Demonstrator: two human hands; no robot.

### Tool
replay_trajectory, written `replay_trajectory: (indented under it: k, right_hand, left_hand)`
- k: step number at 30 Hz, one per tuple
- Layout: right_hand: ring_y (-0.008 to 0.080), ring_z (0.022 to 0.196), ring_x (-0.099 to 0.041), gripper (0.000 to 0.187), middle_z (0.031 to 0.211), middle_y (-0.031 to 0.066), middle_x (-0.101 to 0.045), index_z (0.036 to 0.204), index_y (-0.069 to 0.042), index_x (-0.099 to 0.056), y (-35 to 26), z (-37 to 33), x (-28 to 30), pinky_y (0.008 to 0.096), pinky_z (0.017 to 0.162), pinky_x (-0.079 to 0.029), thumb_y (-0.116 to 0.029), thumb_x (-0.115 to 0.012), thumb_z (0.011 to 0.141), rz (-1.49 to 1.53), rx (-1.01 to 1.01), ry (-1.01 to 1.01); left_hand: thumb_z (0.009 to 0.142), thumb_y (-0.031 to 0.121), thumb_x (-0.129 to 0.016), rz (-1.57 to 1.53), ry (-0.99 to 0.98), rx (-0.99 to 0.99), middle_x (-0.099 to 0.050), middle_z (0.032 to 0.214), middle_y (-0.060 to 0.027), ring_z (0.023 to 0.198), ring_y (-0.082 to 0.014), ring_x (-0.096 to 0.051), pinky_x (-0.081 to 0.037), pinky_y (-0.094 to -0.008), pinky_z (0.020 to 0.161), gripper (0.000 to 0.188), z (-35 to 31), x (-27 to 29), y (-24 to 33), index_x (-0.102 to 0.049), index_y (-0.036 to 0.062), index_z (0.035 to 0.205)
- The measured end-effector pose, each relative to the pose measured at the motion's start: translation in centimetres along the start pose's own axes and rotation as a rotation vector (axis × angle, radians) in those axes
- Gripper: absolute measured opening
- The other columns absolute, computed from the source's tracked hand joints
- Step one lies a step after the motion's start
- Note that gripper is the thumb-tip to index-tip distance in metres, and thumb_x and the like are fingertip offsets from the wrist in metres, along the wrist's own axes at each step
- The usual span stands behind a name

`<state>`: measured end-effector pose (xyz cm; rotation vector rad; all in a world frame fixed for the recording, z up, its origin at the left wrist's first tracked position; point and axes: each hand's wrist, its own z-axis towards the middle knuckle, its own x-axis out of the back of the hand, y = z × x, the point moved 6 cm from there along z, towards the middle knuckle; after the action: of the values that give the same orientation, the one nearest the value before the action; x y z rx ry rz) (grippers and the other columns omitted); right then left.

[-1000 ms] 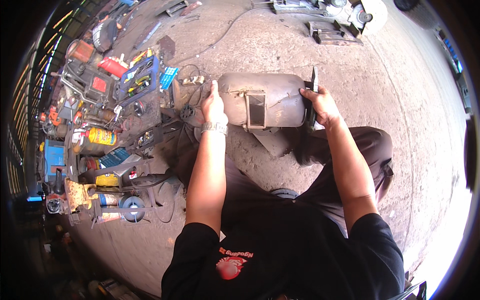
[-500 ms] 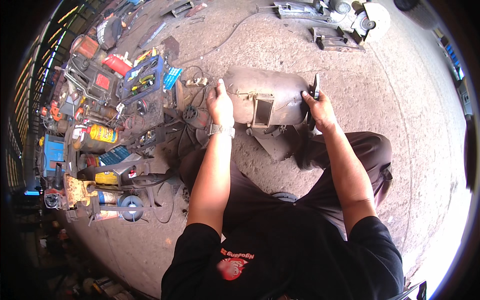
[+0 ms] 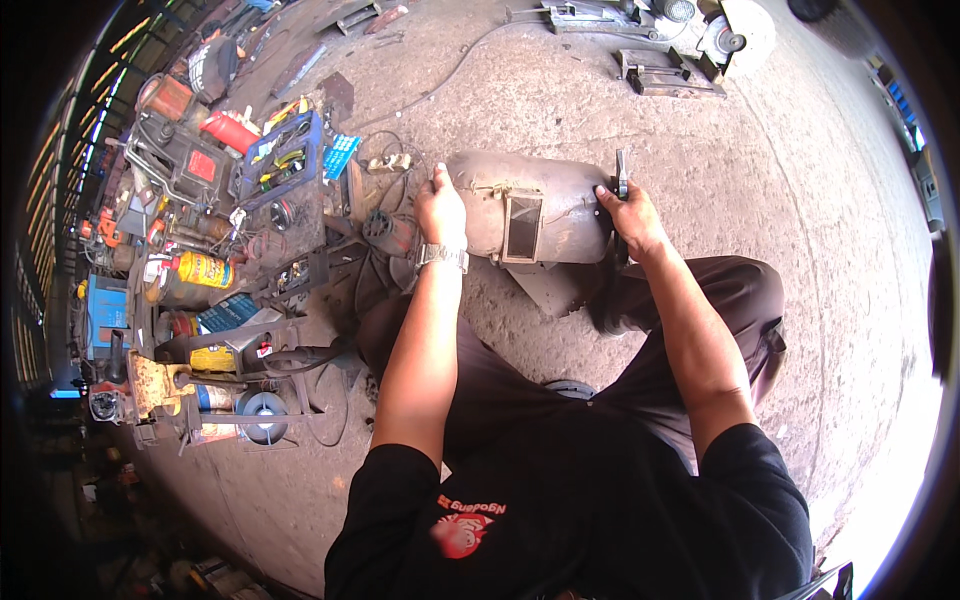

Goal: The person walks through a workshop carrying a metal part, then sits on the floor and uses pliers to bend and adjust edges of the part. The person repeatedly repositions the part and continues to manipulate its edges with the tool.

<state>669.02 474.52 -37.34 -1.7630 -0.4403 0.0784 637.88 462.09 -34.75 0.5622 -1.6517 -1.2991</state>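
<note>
A worn grey-brown welding mask (image 3: 570, 215) is held between my two hands, above the floor and in front of my knees. Its rectangular dark window (image 3: 522, 228) sits in a raised frame facing up toward me. My left hand (image 3: 440, 212) grips the mask's left edge, thumb pointing away from me; its other fingers are largely hidden. On the opposite edge my right hand (image 3: 634, 222) is closed, its thumb on the outer face. A dark and pale fitting (image 3: 622, 175) sticks out beside the right thumb. The inside of the mask is hidden.
At left lies a crowded heap of tools: a blue tray (image 3: 285, 160), a yellow container (image 3: 205, 268), a red bottle (image 3: 228, 130) and a blue box (image 3: 107, 308). A cut-off saw (image 3: 730, 43) stands at the far right, near a metal frame (image 3: 670, 75). A cable (image 3: 465, 65) crosses the concrete.
The mask has tipped and come slightly nearer, so its window faces me more squarely. Both hands keep their hold on its edges, and the fitting by my right hand shows at another angle.
</note>
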Motion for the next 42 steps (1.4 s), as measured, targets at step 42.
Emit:
replay_trajectory:
  k: [42]
  right_hand:
    - [0.0346,0.102,-0.065,0.061,0.12,0.0265,-0.062,0.134,0.014,-0.049,9.4,-2.1,-6.2,0.0466,0.08,-0.055,-0.031,-0.065,0.097,0.339,-0.567,-0.156]
  left_hand:
    - [0.079,0.055,-0.078,0.296,-0.278,-0.009,-0.072,0.106,-0.0268,0.103,-0.0346,-0.071,-0.054,-0.0405,0.089,0.068,1.5,1.0,-0.7,-0.071,-0.0079,0.104]
